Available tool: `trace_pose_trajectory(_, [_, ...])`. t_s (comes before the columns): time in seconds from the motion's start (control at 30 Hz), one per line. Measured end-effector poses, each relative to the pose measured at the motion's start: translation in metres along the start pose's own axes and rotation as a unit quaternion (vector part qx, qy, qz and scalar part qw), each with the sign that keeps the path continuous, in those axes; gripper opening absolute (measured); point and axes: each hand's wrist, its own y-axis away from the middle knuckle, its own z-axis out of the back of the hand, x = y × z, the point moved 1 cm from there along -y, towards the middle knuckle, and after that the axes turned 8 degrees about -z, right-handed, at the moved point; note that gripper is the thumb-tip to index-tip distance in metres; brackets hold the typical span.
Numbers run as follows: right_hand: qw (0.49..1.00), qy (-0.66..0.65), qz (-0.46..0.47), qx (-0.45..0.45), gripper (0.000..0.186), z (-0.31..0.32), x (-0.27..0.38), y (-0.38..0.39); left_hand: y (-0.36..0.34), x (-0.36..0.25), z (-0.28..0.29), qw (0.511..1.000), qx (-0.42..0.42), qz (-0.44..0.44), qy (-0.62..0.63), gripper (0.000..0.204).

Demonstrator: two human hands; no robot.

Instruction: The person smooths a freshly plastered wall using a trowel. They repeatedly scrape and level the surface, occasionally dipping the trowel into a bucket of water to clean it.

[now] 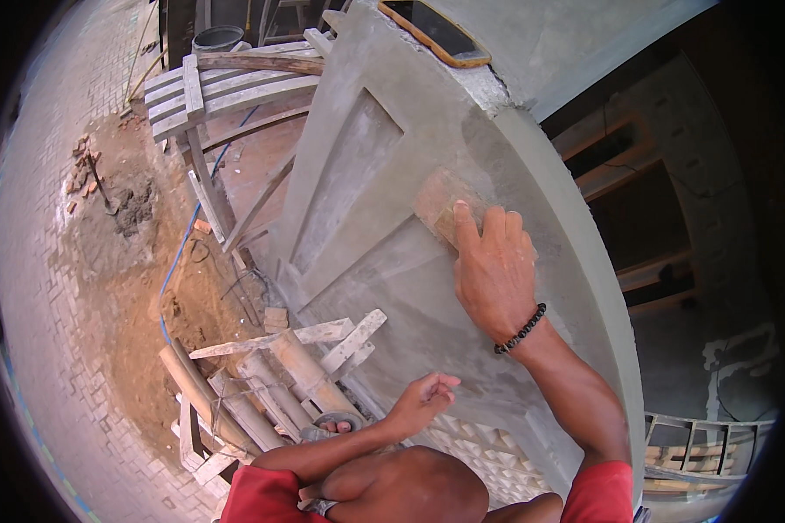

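My right hand (497, 270), with a black bead bracelet at its wrist, grips a flat pinkish-brown pad (440, 193). The pad lies against the grey plastered wall (506, 192), beside the corner of a recessed panel; its exact kind is unclear. Lower down, my left hand (423, 405) hangs just off the wall, fingers loosely bent and apart, with nothing seen in it. Damp, darker patches mark the plaster between my hands. Recessed triangular panels (349, 174) are set into the wall's face.
A phone (436, 30) in an orange case lies on the wall's top. Bamboo poles and planks form a platform (310, 370) below me. Farther off stands a wooden trestle (235, 87) with a bucket (218, 37) behind it. A blue hose (179, 261) crosses the sand (183, 314).
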Motion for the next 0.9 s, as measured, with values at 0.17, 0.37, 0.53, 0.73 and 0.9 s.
trace_pose_trajectory(0.17, [0.99, -0.012, -0.053, -0.133, 0.061, 0.03, -0.011, -0.017, 0.003, 0.005, 0.004, 1.0, -0.012, -0.009, 0.009, 0.033])
trace_pose_trajectory(0.37, [0.998, -0.01, -0.018, -0.051, 0.064, 0.012, -0.004, -0.003, 0.003, -0.003, -0.004, 1.0, 0.003, 0.011, 0.005, 0.033])
trace_pose_trajectory(0.53, [0.992, 0.004, -0.035, -0.125, 0.064, 0.03, -0.014, -0.016, 0.005, 0.0, 0.003, 1.0, -0.015, 0.004, 0.009, 0.034])
trace_pose_trajectory(0.73, [0.999, -0.001, -0.018, -0.029, 0.063, 0.015, -0.002, -0.005, 0.002, 0.001, 0.002, 1.0, 0.004, -0.004, 0.009, 0.033])
trace_pose_trajectory(0.9, [0.989, 0.035, -0.047, -0.137, 0.06, 0.03, -0.014, -0.022, 0.004, 0.008, 0.004, 1.0, -0.008, -0.003, 0.012, 0.032])
